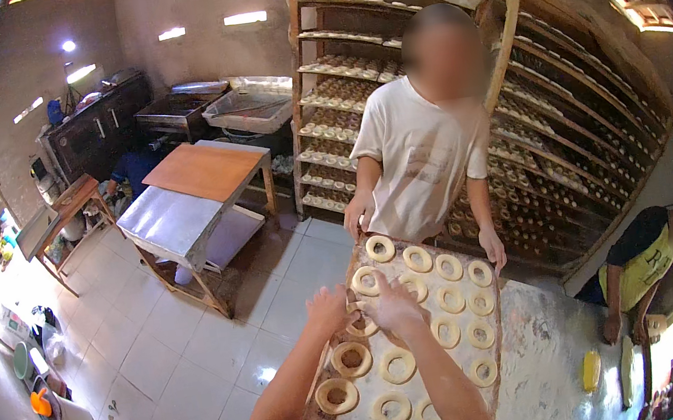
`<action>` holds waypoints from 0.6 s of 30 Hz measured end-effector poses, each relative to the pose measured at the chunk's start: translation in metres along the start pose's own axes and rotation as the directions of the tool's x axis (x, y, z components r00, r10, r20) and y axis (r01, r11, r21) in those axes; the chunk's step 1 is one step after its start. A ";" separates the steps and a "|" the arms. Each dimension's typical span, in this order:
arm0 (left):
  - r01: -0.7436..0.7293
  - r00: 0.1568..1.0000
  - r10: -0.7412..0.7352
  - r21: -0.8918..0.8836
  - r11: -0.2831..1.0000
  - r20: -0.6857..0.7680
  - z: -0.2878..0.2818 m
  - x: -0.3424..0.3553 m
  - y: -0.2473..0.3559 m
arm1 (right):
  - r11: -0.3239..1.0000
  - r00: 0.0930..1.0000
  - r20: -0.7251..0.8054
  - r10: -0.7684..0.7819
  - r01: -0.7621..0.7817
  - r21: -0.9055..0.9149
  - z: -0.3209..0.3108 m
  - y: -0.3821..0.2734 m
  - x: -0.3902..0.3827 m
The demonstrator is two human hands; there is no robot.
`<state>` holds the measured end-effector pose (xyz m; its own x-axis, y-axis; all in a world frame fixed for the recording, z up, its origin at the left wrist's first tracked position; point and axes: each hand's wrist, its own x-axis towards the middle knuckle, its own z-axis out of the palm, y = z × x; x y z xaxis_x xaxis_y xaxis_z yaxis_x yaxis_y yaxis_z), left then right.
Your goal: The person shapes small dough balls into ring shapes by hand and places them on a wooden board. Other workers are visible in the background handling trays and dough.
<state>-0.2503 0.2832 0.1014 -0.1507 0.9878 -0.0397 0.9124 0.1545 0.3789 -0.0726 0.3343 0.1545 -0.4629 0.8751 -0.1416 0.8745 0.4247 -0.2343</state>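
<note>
Over the left side of a floured tray (pixel 493 313), my left hand (pixel 330 308) and my right hand (pixel 394 306) are close together. Between them lies a pale dough ring (pixel 362 326), pinched at its far side by the thumbs and nearest fingers, though the fingertips are partly hidden. The other fingers of both hands point away from me. Another dough ring (pixel 365 281) lies just beyond, beside my right fingers. Several more rings, such as one dough ring (pixel 336 396) nearer me, sit in rows on the tray.
A person in a white shirt (pixel 423 156) stands at the tray's far end, hands by its corners. Behind rise wooden racks (pixel 297 105) filled with dough rings. A low table (pixel 172 223) stands left. At right, a person in a yellow-and-black top (pixel 648 267) is beside the floured worktop (pixel 534 354).
</note>
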 end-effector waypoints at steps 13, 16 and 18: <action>-0.145 0.894 -0.166 -0.619 0.772 -0.416 -0.002 -0.133 -0.144 | 0.885 0.897 -0.415 0.153 0.063 0.462 -0.036 0.130 -0.172; 0.253 0.719 -0.667 -0.818 0.516 -0.198 0.050 -0.238 -0.224 | 0.859 0.777 -0.511 0.367 -0.073 0.506 -0.035 0.223 -0.284; 0.482 0.592 -0.789 -0.712 0.510 -0.164 0.085 -0.301 -0.250 | 0.811 0.658 -0.540 0.525 -0.193 0.553 -0.019 0.273 -0.357</action>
<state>-0.4008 -0.0513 -0.0605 -0.8713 0.4599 -0.1711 0.1217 0.5403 0.8326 0.3340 0.1416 0.1594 0.2324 0.9241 0.3035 0.7182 0.0474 -0.6942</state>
